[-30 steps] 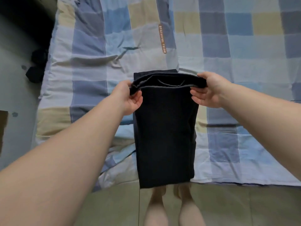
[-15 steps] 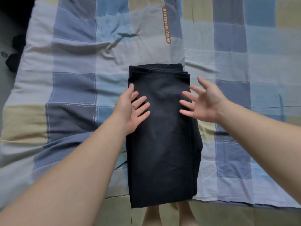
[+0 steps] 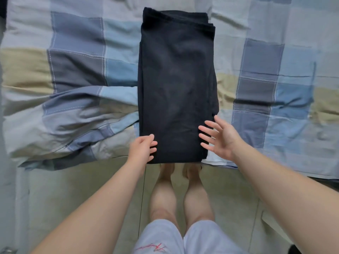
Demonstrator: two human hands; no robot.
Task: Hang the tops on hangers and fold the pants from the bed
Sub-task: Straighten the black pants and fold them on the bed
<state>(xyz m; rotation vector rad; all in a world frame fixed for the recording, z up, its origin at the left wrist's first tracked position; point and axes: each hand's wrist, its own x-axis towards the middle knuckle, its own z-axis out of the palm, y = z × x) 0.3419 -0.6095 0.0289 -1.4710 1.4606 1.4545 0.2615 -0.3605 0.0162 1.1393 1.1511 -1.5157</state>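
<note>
Pants (image 3: 176,85) lie in long folded strip on bed (image 3: 73,70), near end at bed edge. Your left hand (image 3: 142,149) at near left corner, fingers (image 3: 153,143) loosely curled, pinching nothing; right hand (image 3: 222,138) by right edge, fingers spread. Pinch both near corners evenly, carry to far end, align edges

The long folded rectangle of soft black cloth pants (image 3: 176,85) is being shown in one plain, even black, fading to a faint charcoal sheen near the middle. The rumpled cotton patchwork bed cover (image 3: 73,70) is being patterned by large squares of pale blue, slate blue, dark grey, sandy beige and off-white, with seams being traced in white stitching. The smooth tiled floor (image 3: 82,189) is being seen in pale greenish beige. The loose lilac-white cloth shorts (image 3: 201,239) are being marked by thin red lettering (image 3: 152,248).
</note>
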